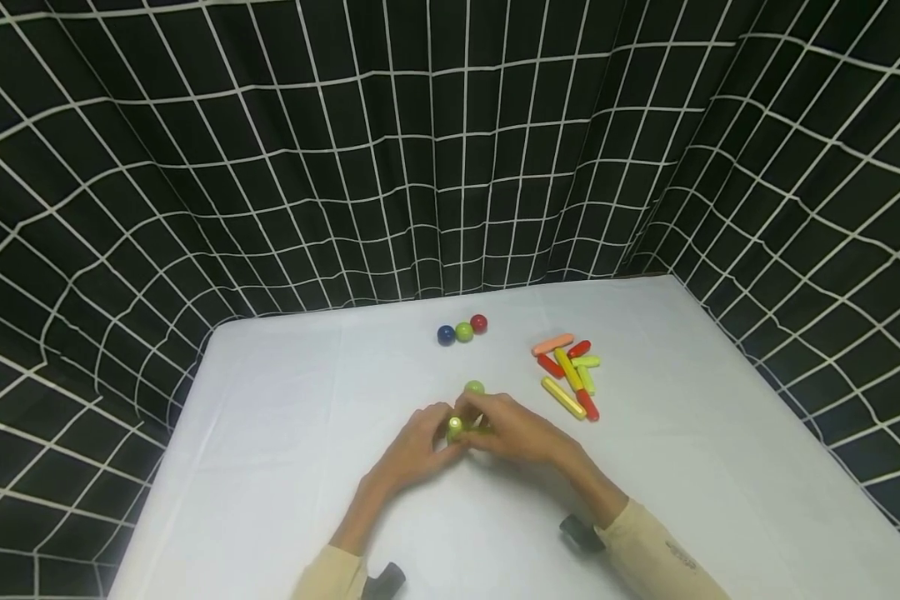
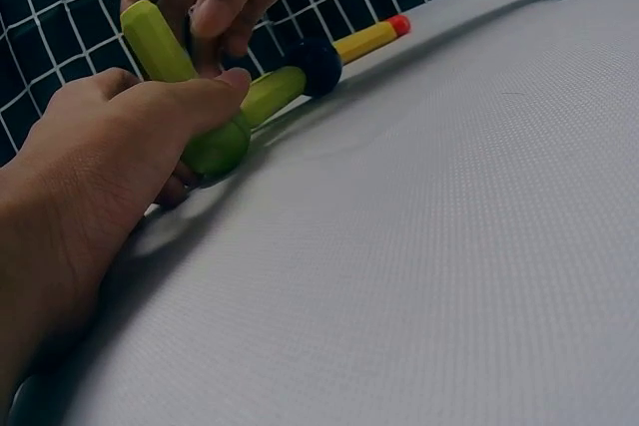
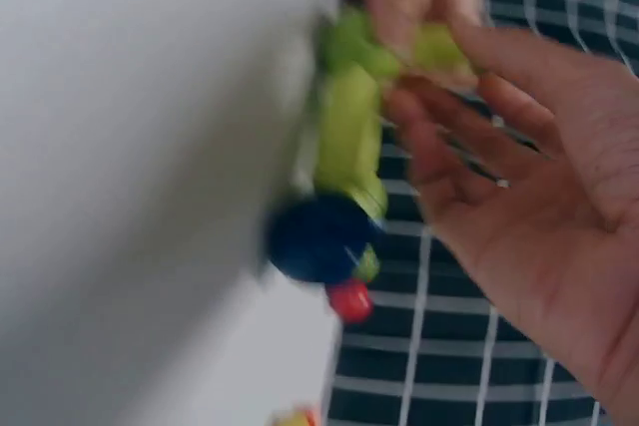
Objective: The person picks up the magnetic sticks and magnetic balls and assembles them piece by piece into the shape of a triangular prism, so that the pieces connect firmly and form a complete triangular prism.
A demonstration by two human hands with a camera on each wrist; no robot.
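On a white cloth-covered table [image 1: 270, 417], the left hand [image 1: 411, 447], its far fingers hidden, and the right hand [image 1: 521, 429], its grip too blurred to tell, flank a lime-green faceted stick [image 2: 158, 42] rising from the glossy green ball [image 2: 222, 152] the left pinches.

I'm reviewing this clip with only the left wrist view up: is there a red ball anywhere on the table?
Observer: Yes, the head view shows a red ball toward the far edge of the table.
Operator: Any salmon-coloured stick?
Observer: One salmon stick lies to the person's right, near a yellow stick.
Operator: And just beyond the right hand?
Observer: Another green ball, partly hidden, shows just beyond the fingers of the right hand.
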